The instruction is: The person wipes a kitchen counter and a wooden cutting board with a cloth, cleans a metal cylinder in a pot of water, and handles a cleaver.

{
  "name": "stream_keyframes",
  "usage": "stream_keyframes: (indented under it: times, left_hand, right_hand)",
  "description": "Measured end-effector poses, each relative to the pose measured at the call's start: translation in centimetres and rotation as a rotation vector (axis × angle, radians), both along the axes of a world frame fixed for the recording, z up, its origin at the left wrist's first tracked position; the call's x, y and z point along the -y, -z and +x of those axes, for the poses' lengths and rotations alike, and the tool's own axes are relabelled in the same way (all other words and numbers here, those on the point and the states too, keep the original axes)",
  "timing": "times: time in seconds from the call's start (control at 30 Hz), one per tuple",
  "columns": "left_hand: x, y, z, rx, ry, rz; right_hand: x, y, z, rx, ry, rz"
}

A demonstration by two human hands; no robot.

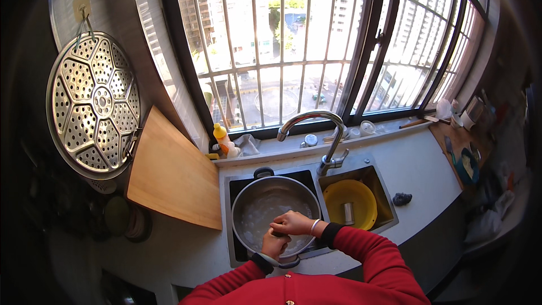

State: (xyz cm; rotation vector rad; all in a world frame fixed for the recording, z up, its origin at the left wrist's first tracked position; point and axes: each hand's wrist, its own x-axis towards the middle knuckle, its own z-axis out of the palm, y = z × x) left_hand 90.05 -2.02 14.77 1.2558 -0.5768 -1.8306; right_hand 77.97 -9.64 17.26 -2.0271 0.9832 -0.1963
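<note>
A wide metal pot (pixel 254 203) with dark handles sits in the left sink basin, with cloudy, bubbly water in it. Over its near right part, my two hands meet. My left hand (pixel 274 244) is closed around a small dark object (pixel 277 234), of which only a bit shows between the fingers. From the right, my right hand (pixel 294 223) grips the same object, its fingers curled over the left hand's thumb side. What the object is cannot be told. A yellow plastic basin (pixel 334 190) stands in the right sink basin with a metal cylinder (pixel 348 213) inside.
A chrome faucet (pixel 338 135) arches behind the pot. On the left a wooden cutting board (pixel 178 173) leans near a hanging steamer plate (pixel 93 106). A yellow-capped bottle (pixel 221 134) stands on the sill. A dark scrunched lump (pixel 402 198) lies on the right counter.
</note>
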Motion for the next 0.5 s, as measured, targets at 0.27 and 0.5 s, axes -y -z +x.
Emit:
stream_keyframes:
  times: [0.27, 0.5]
  left_hand:
    - [0.3, -1.6, 1.0, -0.254, -0.021, 0.067]
    - [1.3, -3.3, 2.2, -0.433, -0.017, 0.135]
  right_hand:
    - [0.1, 1.0, 0.3, 0.381, 0.167, 0.276]
    - [-0.3, 1.7, 1.5, 0.677, 0.396, 0.277]
